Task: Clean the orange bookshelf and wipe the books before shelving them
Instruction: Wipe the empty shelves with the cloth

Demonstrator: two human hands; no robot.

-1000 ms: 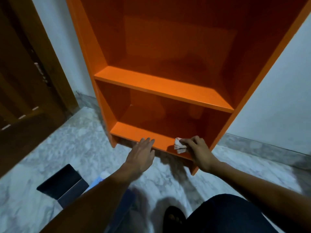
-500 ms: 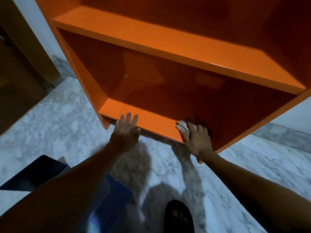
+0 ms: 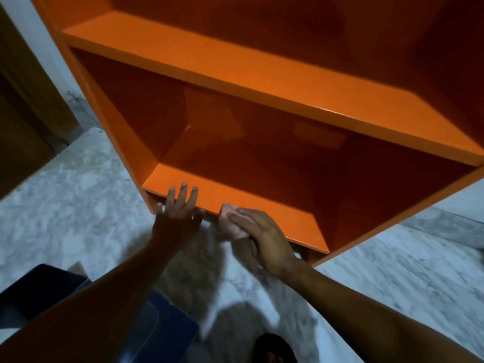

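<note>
The glossy orange bookshelf (image 3: 262, 82) stands on a grey marbled floor (image 3: 65, 205) by a white wall. The left hand (image 3: 178, 218) lies flat, fingers straight, over the bottom shelf's front edge. Just beside it, the right hand (image 3: 264, 237) presses a crumpled pale cloth (image 3: 229, 224) against that edge. Dark books (image 3: 162, 326) lie on the floor below.

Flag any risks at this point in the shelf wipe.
The cloth sits at the very front edge of the bottom shelf, so the right hand may slip off and miss the dim back corner. The left hand braces on that lip with straight fingers; its prints could remain. Dust may fall on the dark books below.
</note>
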